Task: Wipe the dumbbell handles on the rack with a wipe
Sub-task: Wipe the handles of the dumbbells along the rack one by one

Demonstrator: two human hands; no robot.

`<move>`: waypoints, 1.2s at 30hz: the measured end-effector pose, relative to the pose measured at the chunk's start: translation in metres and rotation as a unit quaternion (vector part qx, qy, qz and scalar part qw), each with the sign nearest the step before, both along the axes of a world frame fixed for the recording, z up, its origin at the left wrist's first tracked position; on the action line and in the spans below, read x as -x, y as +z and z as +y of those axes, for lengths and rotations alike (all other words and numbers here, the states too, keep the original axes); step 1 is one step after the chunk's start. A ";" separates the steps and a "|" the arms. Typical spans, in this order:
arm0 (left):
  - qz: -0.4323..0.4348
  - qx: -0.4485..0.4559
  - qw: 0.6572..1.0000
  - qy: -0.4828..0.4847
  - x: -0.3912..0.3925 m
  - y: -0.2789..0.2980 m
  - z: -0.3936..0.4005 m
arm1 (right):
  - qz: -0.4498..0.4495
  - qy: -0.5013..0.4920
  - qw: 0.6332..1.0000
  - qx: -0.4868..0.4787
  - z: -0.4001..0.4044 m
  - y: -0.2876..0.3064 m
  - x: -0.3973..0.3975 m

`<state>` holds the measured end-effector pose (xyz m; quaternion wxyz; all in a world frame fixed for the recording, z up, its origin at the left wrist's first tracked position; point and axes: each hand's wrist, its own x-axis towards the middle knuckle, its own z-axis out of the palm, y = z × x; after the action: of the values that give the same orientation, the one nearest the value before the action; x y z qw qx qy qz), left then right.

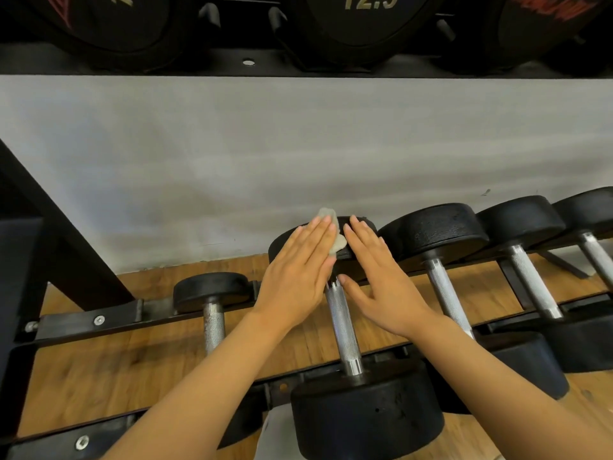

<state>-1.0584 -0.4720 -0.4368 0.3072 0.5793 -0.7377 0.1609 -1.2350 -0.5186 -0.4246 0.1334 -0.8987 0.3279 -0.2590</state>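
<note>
left hand (pixel 298 270) flat, fingers straight, pressing the wipe (pixel 331 234) onto the far dumbbell head (pixel 360 234), probably bunching it. right hand (pixel 381 280) flat beside, steadying. knurled handle (pixel 343 330) bare, unwiped.

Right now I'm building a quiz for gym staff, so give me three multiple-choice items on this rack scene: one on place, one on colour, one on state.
1. Where is the wipe?
A. Under the left hand, on a far weight head
B. On the floor
C. Draped over a handle

2. What colour are the dumbbell heads?
A. Red
B. Black
C. Blue

3. How are the right hand's fingers?
A. Clenched in a fist
B. Wrapped round a handle
C. Straight, laid flat

Answers: 1 A, it pokes out beneath the fingers. 2 B, all heads are black. 3 C, fingers lie extended.
</note>
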 end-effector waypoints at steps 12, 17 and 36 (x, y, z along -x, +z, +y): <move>0.195 -0.071 0.978 0.016 0.017 -0.008 0.019 | -0.006 -0.017 1.000 0.003 0.002 -0.004 -0.003; 0.119 -0.054 0.991 0.034 -0.004 -0.022 0.022 | 0.003 -0.020 1.000 0.009 0.003 -0.004 -0.005; -0.038 0.089 0.995 -0.007 -0.012 -0.013 0.015 | -0.019 -0.004 1.000 -0.021 0.009 0.004 -0.002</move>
<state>-1.0462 -0.4569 -0.4503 0.3305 0.5375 -0.7357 0.2461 -1.2332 -0.5098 -0.4209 0.1576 -0.8893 0.3340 -0.2697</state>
